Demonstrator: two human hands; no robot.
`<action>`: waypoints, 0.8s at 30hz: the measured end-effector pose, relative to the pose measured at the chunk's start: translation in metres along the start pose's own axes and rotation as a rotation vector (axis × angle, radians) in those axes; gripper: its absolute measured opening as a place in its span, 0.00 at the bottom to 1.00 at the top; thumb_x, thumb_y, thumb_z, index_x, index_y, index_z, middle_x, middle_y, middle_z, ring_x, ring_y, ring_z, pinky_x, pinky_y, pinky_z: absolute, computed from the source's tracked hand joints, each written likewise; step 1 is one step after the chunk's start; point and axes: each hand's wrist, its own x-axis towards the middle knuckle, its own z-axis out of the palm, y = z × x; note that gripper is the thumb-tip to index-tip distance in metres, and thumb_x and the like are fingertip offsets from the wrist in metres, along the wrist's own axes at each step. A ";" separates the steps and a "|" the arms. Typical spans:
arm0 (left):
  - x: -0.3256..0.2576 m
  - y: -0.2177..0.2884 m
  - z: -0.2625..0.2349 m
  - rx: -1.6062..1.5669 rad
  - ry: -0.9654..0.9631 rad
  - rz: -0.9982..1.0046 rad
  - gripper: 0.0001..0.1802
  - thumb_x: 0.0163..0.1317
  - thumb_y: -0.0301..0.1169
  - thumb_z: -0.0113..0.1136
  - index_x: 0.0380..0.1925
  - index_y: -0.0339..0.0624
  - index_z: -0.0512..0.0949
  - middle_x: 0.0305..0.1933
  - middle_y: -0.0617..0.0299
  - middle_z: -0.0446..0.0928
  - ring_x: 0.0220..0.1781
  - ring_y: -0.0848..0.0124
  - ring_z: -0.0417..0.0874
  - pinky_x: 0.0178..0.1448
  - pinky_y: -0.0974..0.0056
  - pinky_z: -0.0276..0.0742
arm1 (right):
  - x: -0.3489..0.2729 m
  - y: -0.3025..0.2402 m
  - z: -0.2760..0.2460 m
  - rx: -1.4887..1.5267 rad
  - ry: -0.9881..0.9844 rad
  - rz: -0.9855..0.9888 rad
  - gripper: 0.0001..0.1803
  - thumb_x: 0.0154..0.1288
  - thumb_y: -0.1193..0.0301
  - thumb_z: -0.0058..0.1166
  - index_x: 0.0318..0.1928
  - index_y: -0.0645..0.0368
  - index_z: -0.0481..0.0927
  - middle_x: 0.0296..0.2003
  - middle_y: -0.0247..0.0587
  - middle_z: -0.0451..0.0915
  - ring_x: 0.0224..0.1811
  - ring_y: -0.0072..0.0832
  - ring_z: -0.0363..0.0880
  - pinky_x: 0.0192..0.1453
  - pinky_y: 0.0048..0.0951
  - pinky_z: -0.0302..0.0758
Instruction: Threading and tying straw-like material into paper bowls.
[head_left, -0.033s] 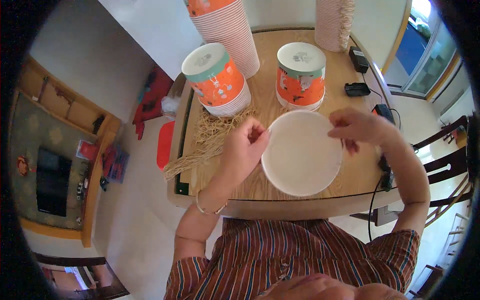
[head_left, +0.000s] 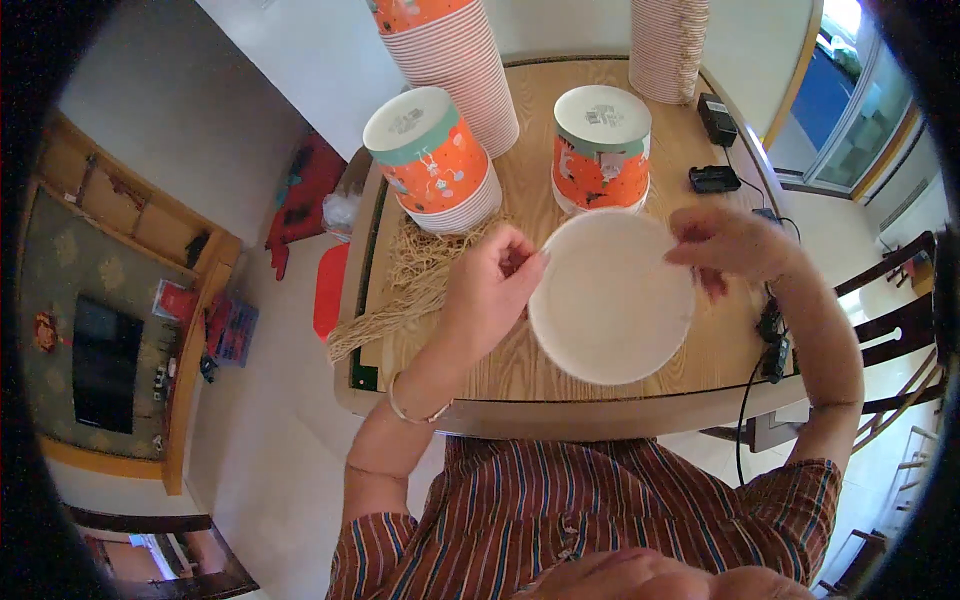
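Observation:
A white round paper tub (head_left: 612,300) stands before me over the table's near side, its wide opening turned up toward me. My left hand (head_left: 492,285) pinches the left edge of its rim between thumb and fingers. At the opposite edge is my right hand (head_left: 730,248), fingers bent and a little blurred. One fingertip reaches over the rim while other fingers hang outside it; whether they grip anything is unclear. Beyond my left hand lies a bundle of straw-coloured paper cords (head_left: 400,305). The outside of the tub is hidden from view.
Upside-down orange-and-green paper tubs stand in a left stack (head_left: 432,165) and a right stack (head_left: 602,150). A taller tub stack (head_left: 455,65) and a corded stack (head_left: 668,50) rise behind. Black chargers (head_left: 715,180) and cables line the table's right edge. Dark chairs (head_left: 885,335) stand at right.
The paper tub has shifted slightly right and away from me. Both hands have moved along with it; the stacks and cords stay put.

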 end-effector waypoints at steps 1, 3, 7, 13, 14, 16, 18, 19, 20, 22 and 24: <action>0.007 0.012 0.000 0.002 -0.001 0.001 0.08 0.62 0.28 0.62 0.30 0.36 0.73 0.23 0.62 0.78 0.24 0.78 0.77 0.29 0.67 0.74 | -0.006 0.000 -0.015 -0.023 0.043 -0.034 0.09 0.65 0.71 0.56 0.31 0.62 0.72 0.19 0.36 0.75 0.15 0.23 0.77 0.16 0.24 0.72; 0.018 0.050 0.005 -0.114 -0.099 0.036 0.10 0.61 0.29 0.63 0.30 0.35 0.73 0.23 0.61 0.78 0.24 0.76 0.77 0.28 0.67 0.75 | -0.018 0.001 -0.042 -0.059 0.151 -0.151 0.08 0.64 0.74 0.55 0.31 0.61 0.70 0.20 0.36 0.75 0.14 0.24 0.77 0.14 0.24 0.73; 0.056 0.104 0.009 0.074 0.024 0.321 0.11 0.58 0.31 0.66 0.30 0.33 0.75 0.24 0.58 0.80 0.23 0.73 0.80 0.28 0.66 0.76 | -0.052 -0.043 -0.083 -0.148 0.395 -0.174 0.08 0.66 0.73 0.53 0.33 0.60 0.68 0.17 0.34 0.74 0.16 0.23 0.78 0.18 0.24 0.77; 0.123 0.163 0.014 -0.001 0.025 0.460 0.11 0.61 0.31 0.65 0.35 0.35 0.76 0.27 0.61 0.78 0.24 0.75 0.80 0.28 0.69 0.79 | -0.016 -0.028 -0.155 -0.327 0.930 -0.470 0.08 0.67 0.73 0.53 0.42 0.60 0.69 0.34 0.32 0.74 0.35 0.19 0.81 0.37 0.22 0.82; 0.129 0.168 0.009 0.018 0.026 0.419 0.12 0.63 0.32 0.64 0.37 0.33 0.74 0.29 0.60 0.78 0.25 0.76 0.80 0.27 0.71 0.81 | -0.005 -0.041 -0.148 -0.243 0.920 -0.507 0.07 0.66 0.75 0.52 0.39 0.61 0.68 0.32 0.36 0.75 0.32 0.25 0.83 0.34 0.26 0.83; 0.152 0.158 0.008 0.103 0.090 0.579 0.11 0.63 0.31 0.64 0.35 0.34 0.74 0.29 0.59 0.77 0.28 0.74 0.78 0.32 0.68 0.78 | 0.027 -0.026 -0.167 -0.116 0.916 -0.657 0.09 0.63 0.74 0.54 0.37 0.64 0.67 0.29 0.41 0.75 0.28 0.29 0.83 0.30 0.30 0.83; 0.171 0.147 0.015 0.173 0.131 0.746 0.11 0.62 0.31 0.64 0.33 0.36 0.73 0.29 0.58 0.77 0.30 0.71 0.77 0.36 0.65 0.75 | 0.080 0.034 -0.213 -0.048 0.877 -0.794 0.09 0.66 0.74 0.56 0.44 0.61 0.71 0.36 0.33 0.75 0.37 0.18 0.80 0.43 0.23 0.82; 0.178 0.137 0.012 0.259 0.182 0.801 0.10 0.62 0.30 0.64 0.34 0.36 0.73 0.32 0.56 0.76 0.32 0.68 0.79 0.37 0.64 0.76 | 0.101 0.036 -0.207 -0.138 0.911 -0.784 0.10 0.65 0.75 0.58 0.44 0.61 0.73 0.38 0.34 0.77 0.39 0.19 0.80 0.45 0.23 0.81; 0.183 0.127 0.007 0.350 0.239 0.855 0.11 0.62 0.30 0.64 0.36 0.37 0.73 0.35 0.54 0.76 0.34 0.65 0.80 0.38 0.62 0.77 | 0.120 0.031 -0.190 -0.159 0.942 -0.821 0.09 0.65 0.75 0.58 0.44 0.61 0.73 0.38 0.34 0.77 0.40 0.19 0.80 0.46 0.22 0.80; 0.207 0.089 0.003 0.372 0.300 0.928 0.09 0.60 0.29 0.64 0.35 0.38 0.75 0.35 0.56 0.77 0.34 0.64 0.82 0.37 0.62 0.79 | 0.147 0.029 -0.167 -0.078 0.915 -0.889 0.09 0.65 0.74 0.59 0.43 0.61 0.73 0.36 0.32 0.76 0.42 0.19 0.79 0.46 0.21 0.77; 0.219 0.065 0.004 0.382 0.349 1.003 0.08 0.58 0.28 0.64 0.34 0.38 0.76 0.35 0.57 0.79 0.33 0.64 0.83 0.36 0.62 0.80 | 0.165 0.039 -0.158 -0.092 0.901 -0.874 0.09 0.65 0.74 0.59 0.42 0.61 0.73 0.36 0.31 0.76 0.41 0.19 0.79 0.47 0.21 0.76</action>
